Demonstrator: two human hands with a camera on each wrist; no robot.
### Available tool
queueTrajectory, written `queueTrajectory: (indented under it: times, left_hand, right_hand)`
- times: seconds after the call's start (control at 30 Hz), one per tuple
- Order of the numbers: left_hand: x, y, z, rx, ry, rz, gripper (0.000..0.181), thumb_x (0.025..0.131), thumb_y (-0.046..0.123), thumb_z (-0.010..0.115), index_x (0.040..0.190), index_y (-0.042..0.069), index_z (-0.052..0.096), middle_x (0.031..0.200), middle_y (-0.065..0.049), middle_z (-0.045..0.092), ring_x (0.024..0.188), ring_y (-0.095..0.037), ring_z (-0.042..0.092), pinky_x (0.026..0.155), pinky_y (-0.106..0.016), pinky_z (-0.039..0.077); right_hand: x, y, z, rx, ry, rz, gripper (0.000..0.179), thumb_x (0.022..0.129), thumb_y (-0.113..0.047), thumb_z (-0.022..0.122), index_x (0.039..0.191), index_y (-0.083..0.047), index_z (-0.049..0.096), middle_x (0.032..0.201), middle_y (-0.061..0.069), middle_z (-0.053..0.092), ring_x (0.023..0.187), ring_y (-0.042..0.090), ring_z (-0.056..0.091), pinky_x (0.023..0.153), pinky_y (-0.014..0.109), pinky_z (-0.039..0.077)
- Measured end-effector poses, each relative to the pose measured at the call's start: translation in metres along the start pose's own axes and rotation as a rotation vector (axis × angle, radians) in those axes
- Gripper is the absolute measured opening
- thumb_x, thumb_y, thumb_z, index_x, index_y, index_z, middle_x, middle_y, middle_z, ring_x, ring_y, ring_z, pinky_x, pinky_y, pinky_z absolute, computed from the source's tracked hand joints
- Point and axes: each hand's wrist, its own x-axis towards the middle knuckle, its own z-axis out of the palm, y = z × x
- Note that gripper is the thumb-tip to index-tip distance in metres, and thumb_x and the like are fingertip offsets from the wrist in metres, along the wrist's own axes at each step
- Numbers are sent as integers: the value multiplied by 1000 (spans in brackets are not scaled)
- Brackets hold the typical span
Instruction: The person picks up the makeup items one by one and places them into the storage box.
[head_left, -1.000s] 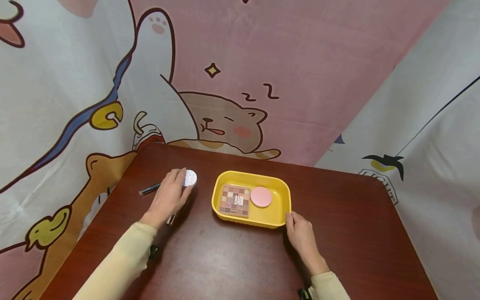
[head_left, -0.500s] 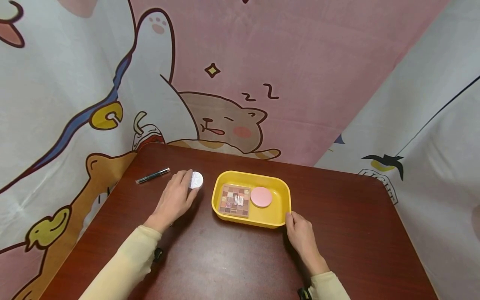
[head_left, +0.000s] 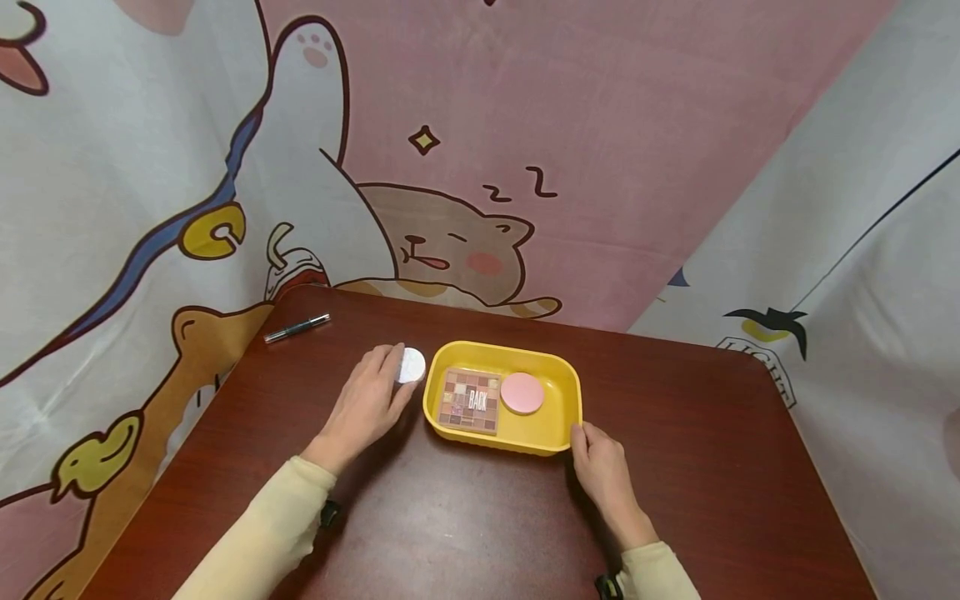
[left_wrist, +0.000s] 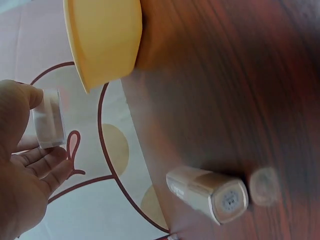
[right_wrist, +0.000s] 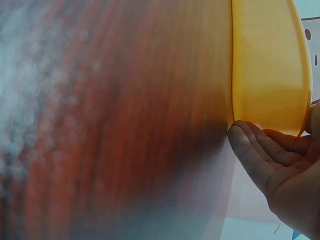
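My left hand [head_left: 363, 408] pinches a small round jar [head_left: 412, 366] with a white lid, just left of the yellow tray [head_left: 504, 451]. In the left wrist view the jar [left_wrist: 49, 120] has a clear wall and a pale filling, and thumb and fingers hold its sides above the table. On the tray's near right corner my right hand [head_left: 602, 467] grips the wall; the right wrist view shows fingers under the tray's edge [right_wrist: 270, 65]. Inside the tray lie an eyeshadow palette [head_left: 469, 402] marked "BACK" on the left and a round pink compact [head_left: 522, 393] on the right.
A dark slim pen-like stick [head_left: 297, 328] lies at the table's far left. The left wrist view shows a squarish beige bottle [left_wrist: 206, 194] lying beside a blurred roundish end [left_wrist: 264, 186]; the left hand and arm hide these in the head view. Printed curtains surround the table [head_left: 712, 467].
My left hand has carried the jar right, up close to the tray. The pen-like stick has shifted toward the table's far left corner. My right hand and the tray have stayed put.
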Motion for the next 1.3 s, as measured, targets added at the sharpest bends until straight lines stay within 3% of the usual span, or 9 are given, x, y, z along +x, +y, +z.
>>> queueTrajectory:
  times: [0.17,0.47,0.93,1.3]
  left_hand:
    - [-1,7,3,-5,23,46,64,96,24,75,145,-8,49,131,-23,57,118,-35,56,105,-50,48]
    - [-3,22,5,-32,-12,23,63,96,25,75,146,-4,50,134,-18,56,121,-32,55,106,-49,48]
    - [-4,38,12,-74,39,106,60,94,23,77,141,-7,53,127,-19,60,114,-33,58,102,-47,50]
    - [-8,50,23,-86,6,107,58,96,25,74,142,-6,54,125,-16,60,112,-30,59,100,-45,51]
  right_hand:
    - [0,1,1,2,11,-15,35,103,-8,54,69,-13,48,66,-2,36,63,18,41,57,30,36]
    - [0,1,0,-1,16,-20,34,103,-8,54,69,-12,49,66,-2,37,63,18,42,58,30,37]
    - [0,-2,-1,0,17,-17,32,103,-9,54,71,-11,54,66,-2,39,65,18,43,59,32,39]
    - [0,1,1,-2,18,-18,32,103,-8,55,71,-11,53,67,1,41,65,20,44,60,33,40]
